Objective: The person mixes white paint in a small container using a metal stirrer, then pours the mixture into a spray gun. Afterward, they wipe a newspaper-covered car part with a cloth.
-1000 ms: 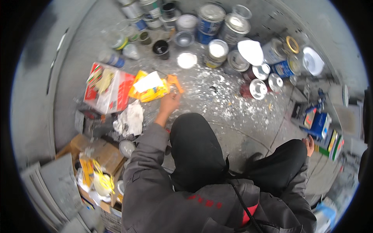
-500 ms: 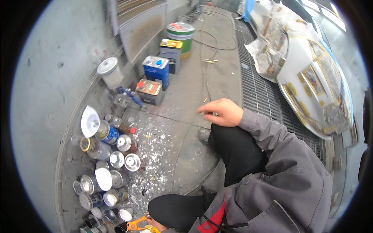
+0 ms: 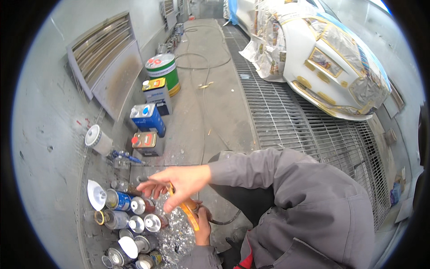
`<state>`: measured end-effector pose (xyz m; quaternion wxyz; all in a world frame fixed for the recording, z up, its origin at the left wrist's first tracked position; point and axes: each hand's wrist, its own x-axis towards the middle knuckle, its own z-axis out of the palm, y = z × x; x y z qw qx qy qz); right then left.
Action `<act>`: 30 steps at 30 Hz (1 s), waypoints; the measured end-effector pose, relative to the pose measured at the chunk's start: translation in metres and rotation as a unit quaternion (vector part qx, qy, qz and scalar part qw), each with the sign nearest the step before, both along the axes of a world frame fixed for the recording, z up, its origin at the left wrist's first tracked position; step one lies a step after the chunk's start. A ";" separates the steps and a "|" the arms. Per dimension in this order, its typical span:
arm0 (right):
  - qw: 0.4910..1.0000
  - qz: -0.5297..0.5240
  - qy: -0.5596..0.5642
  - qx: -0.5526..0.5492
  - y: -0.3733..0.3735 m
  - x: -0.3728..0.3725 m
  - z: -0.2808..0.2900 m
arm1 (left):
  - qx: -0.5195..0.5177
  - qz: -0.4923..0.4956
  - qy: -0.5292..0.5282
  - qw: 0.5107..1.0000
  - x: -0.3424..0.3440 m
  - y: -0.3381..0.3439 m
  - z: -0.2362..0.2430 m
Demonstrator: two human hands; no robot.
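Observation:
In front of me, above the paint-spattered floor, my right hand reaches to the left with its fingers spread and thumb pointing down. A slim orange tool slants from between that thumb and fingers toward my left hand. My left hand is closed around its lower part, partly hidden under the right; the tool's exact kind does not show. Left of the hands are several cans, among them a blue-labelled can, a silver-topped can and a can with a white lid. A white funnel leans beside them.
A spray gun with a white cup stands by the wall. Beyond are a grey can, a blue can and a green drum. A hose crosses the floor. Floor grating and a masked white car are on the right.
My right hand has moved left and down from above the knee to over the cans' edge. My left hand has come up from the lower edge with the orange tool. The view has shifted.

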<state>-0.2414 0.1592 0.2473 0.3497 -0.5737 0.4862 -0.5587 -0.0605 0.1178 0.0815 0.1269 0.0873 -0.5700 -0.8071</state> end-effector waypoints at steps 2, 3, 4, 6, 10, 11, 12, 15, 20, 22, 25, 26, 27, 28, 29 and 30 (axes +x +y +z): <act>0.996 0.029 -0.072 0.044 0.015 -0.023 0.009 | -0.051 0.002 0.004 0.999 -0.018 -0.002 0.006; 0.994 0.058 -0.075 0.062 0.028 -0.035 0.011 | -0.122 -0.017 0.006 0.992 -0.026 -0.007 0.006; 0.989 0.096 -0.078 0.085 0.041 -0.044 0.012 | -0.188 -0.028 0.007 0.982 -0.029 -0.013 0.006; 0.993 0.083 0.006 0.087 0.058 -0.046 0.011 | -0.144 -0.088 0.009 0.986 -0.032 -0.020 0.004; 0.991 -0.045 -0.123 0.033 0.108 -0.018 0.023 | -0.137 -0.125 0.038 0.982 -0.030 -0.008 0.018; 0.986 -0.127 -0.101 0.043 0.119 -0.009 0.029 | -0.161 -0.105 0.051 0.980 -0.027 0.002 0.026; 0.975 -0.198 -0.092 0.033 0.131 0.001 0.032 | -0.188 -0.079 0.058 0.977 -0.023 0.013 0.034; 0.952 -0.269 -0.141 -0.042 0.154 0.034 0.031 | -0.245 -0.025 0.111 0.963 -0.009 0.041 0.057; 0.932 -0.252 -0.170 -0.195 0.167 0.062 0.022 | -0.273 -0.020 0.136 0.952 -0.003 0.040 0.076; 0.933 -0.251 -0.181 -0.186 0.166 0.064 0.025 | -0.262 -0.034 0.127 0.956 -0.003 0.037 0.079; 0.951 -0.203 -0.168 -0.161 0.165 0.061 0.038 | -0.210 -0.046 0.138 0.967 0.000 0.045 0.081; 0.952 -0.209 -0.151 -0.167 0.165 0.062 0.043 | -0.199 -0.033 0.161 0.966 0.003 0.049 0.082; 0.959 -0.174 -0.139 -0.173 0.165 0.061 0.048 | -0.185 -0.018 0.183 0.965 0.004 0.053 0.080; 0.964 -0.153 -0.132 -0.176 0.165 0.060 0.051 | -0.187 -0.017 0.180 0.966 0.005 0.055 0.077; 0.966 -0.154 -0.122 -0.167 0.165 0.060 0.051 | -0.185 -0.013 0.182 0.966 0.002 0.056 0.071; 0.973 -0.166 -0.093 -0.128 0.165 0.054 0.052 | -0.185 -0.009 0.186 0.965 -0.001 0.057 0.063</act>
